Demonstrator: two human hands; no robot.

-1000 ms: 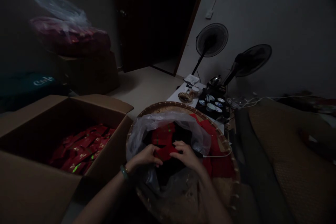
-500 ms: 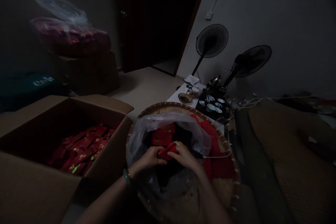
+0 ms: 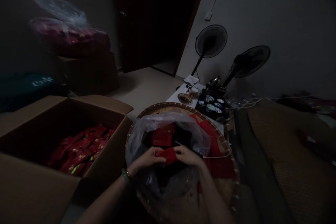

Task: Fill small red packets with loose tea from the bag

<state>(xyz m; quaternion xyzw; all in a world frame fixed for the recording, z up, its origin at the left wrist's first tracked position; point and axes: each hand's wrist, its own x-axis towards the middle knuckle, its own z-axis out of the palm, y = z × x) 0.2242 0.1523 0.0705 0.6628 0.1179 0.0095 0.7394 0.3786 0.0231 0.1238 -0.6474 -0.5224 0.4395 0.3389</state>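
Observation:
Between my two hands is a small red packet (image 3: pixel 168 154), held above a clear plastic bag (image 3: pixel 141 129) with dark contents. My left hand (image 3: pixel 149 157), with a green bangle on its wrist, is closed on the packet's left side. My right hand (image 3: pixel 187 155) pinches its right end. Just beyond them in the bag lies another red packet (image 3: pixel 162 135) with green marks. The bag rests in a round woven basket (image 3: pixel 181 210). More red pieces (image 3: pixel 222 166) lie along the basket's right side. Dim light hides fine detail.
An open cardboard box (image 3: pixel 105 147) of red packets stands on the left. Beyond the basket is a low table with a tea tray (image 3: pixel 212 105) and cups. Two fans (image 3: pixel 211 41) stand by the wall. A woven mat (image 3: pixel 288 147) lies at right; a white cable (image 3: pixel 217 156) crosses the basket.
The red packet now looks flatter and more spread between my hands. My right hand has shifted slightly right and down, its fingers gripping the packet's edge.

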